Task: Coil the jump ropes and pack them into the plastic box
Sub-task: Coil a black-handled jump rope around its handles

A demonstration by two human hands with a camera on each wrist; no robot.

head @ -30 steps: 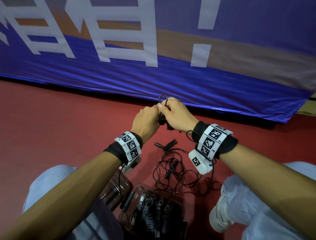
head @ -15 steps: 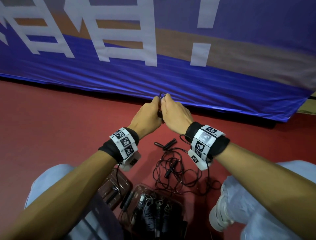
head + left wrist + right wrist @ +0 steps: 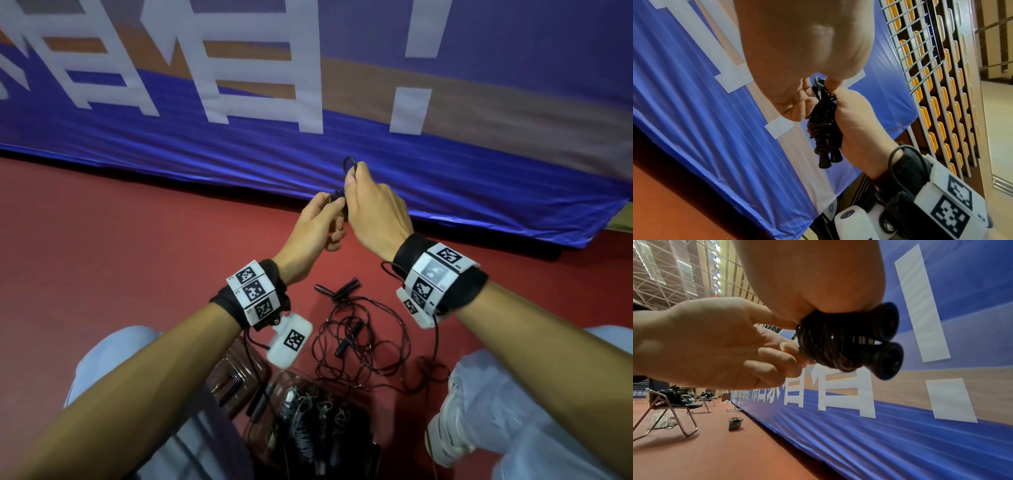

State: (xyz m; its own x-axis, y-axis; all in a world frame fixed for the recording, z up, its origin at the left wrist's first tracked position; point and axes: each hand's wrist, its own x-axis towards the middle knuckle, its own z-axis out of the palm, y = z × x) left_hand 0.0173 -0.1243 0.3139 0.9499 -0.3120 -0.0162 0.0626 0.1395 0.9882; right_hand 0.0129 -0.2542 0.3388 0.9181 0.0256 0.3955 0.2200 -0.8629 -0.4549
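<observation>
Red sports flooring meets a blue banner along its far edge. Coiled jump rope — cord wound round both black handles — is held above the floor, the right hand wrapped around it and pinching an end loop. Left hand pinches the bundle's top with curled fingertips. Loose ropes lie tangled on the floor below, touching the plastic box — already holding coiled ropes — at the near edge.
</observation>
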